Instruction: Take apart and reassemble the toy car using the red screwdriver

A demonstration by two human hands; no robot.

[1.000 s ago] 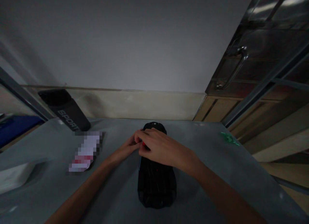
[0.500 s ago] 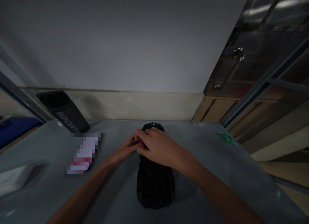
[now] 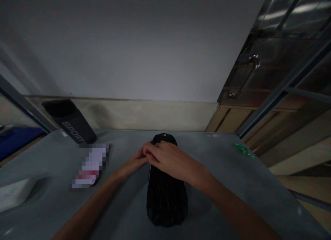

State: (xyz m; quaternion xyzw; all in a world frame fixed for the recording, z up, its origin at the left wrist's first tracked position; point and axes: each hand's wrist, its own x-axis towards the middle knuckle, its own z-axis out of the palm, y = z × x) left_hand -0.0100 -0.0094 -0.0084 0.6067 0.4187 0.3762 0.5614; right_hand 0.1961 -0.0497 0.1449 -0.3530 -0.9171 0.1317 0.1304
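A long black object (image 3: 167,198) with rounded ends, shaped like a toy car, lies lengthwise on the grey table; a tiny red spot shows on its upper face. Over its far half my right hand (image 3: 170,159) rests with bent, closed fingers at its left edge. My left hand (image 3: 138,157) reaches in from the left, and its fingertips meet the right hand's there. A small bit of red shows between the fingers; what they pinch is mostly hidden and too dark to name.
A dark bottle (image 3: 73,124) marked SPORT stands at the back left, with a blurred-out phone-like slab (image 3: 90,167) before it. A white packet (image 3: 17,193) lies at the left edge. Green crumpled plastic (image 3: 243,150) sits at right. A wall closes off the back.
The right hand's fingers have shifted slightly left at the black object's edge, and a bit less red shows. The whole view has dipped slightly.
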